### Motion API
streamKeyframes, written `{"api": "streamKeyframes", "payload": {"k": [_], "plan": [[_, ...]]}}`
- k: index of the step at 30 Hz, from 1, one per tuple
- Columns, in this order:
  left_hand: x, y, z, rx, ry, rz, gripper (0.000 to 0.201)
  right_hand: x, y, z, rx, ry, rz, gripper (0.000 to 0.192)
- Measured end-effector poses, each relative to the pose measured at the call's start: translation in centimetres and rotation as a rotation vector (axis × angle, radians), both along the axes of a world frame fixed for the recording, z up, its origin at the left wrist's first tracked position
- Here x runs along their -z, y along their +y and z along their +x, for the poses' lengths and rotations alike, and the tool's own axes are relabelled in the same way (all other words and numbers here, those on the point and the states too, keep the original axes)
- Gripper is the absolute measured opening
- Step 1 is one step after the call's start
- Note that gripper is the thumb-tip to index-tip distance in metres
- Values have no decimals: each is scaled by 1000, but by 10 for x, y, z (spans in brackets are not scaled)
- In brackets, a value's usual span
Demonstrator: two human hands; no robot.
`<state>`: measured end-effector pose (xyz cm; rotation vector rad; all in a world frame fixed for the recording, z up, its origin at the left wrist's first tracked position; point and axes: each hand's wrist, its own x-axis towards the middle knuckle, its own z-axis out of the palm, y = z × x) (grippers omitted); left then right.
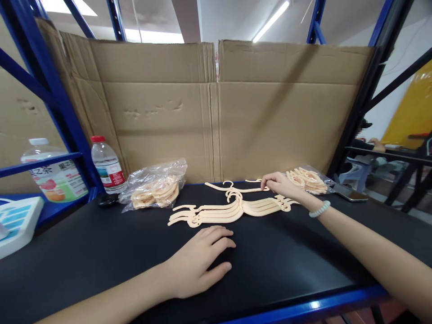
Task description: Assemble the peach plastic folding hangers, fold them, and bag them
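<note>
Several cream plastic clothes hangers (pixel 221 212) lie overlapped in a row at the middle of the black tabletop, their hooks pointing toward the back. Behind them is one more hanger (pixel 218 186), its right end under the fingertips of my right hand (pixel 278 184). That hand is bent into a pinch at this end. A further hanger piece shows behind it, partly hidden by the fingers. My left hand (pixel 202 258) rests palm down in front of the row, fingers spread and holding nothing.
Clear plastic bags of hangers lie at left (pixel 155 191) and right (pixel 308 180). A red-capped water bottle (pixel 108 166) stands at back left, and a phone (pixel 349 192) lies at right. Cardboard (pixel 162 108) walls the back. A person (pixel 367 139) sits far right.
</note>
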<state>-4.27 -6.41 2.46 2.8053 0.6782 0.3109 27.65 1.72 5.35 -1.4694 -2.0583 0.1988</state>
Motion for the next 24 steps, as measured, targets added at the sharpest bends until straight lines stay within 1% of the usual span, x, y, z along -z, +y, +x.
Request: {"api": "streamKeyframes", "payload": {"k": [4, 6, 7, 9, 11, 12, 15, 18, 21, 24], "plan": [[-1, 0, 0, 9, 5, 9, 33, -12, 31, 18, 104, -49, 52, 30], [-1, 0, 0, 7, 9, 10, 32, -14, 48, 26, 172, -92, 49, 32], [-1, -1, 0, 6, 10, 10, 32, -13, 57, 30, 205, -118, 35, 32], [-1, 0, 0, 5, 9, 10, 32, -7, 73, 37, 255, -181, -9, 26], [-1, 0, 0, 6, 4, 11, 32, 2, 85, 42, 282, -255, -54, 17], [-1, 0, 0, 7, 0, 13, 32, 7, 90, 44, 287, -291, -75, 17], [0, 0, 0, 12, -6, 18, 32, 21, 98, 47, 278, -386, -133, 26], [0, -2, 0, 10, -1, 22, 32, 30, 101, 46, 258, -454, -178, 27], [0, -2, 0, 5, 5, 27, 32, 35, 101, 41, 235, -495, -194, 27], [0, -1, 0, 8, 4, 30, 32, 37, 99, 35, 211, -503, -177, 28]]}}
